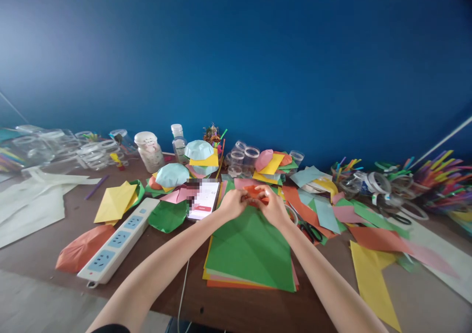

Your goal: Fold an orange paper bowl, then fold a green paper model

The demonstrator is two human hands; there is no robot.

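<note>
View: head camera, looking forward and down over a brown table (pixel 236 311)
Left hand (pixel 232 203): fingers (pixel 244 194) curled nearly closed, pinching the left side of a small orange paper piece (pixel 255 193)
Right hand (pixel 269 207): fingers (pixel 261 192) curled nearly closed, pinching the same piece from the right
Orange paper piece: held between both hands, above a green paper stack (pixel 250 249)
Nearby: smartphone (pixel 203 201) just beyond the left hand; black-handled scissors (pixel 311 232) right of the right hand
Further left: white power strip (pixel 118 239) on the table
Behind: clear plastic cups (pixel 243 158) against a blue wall (pixel 236 67)
</note>
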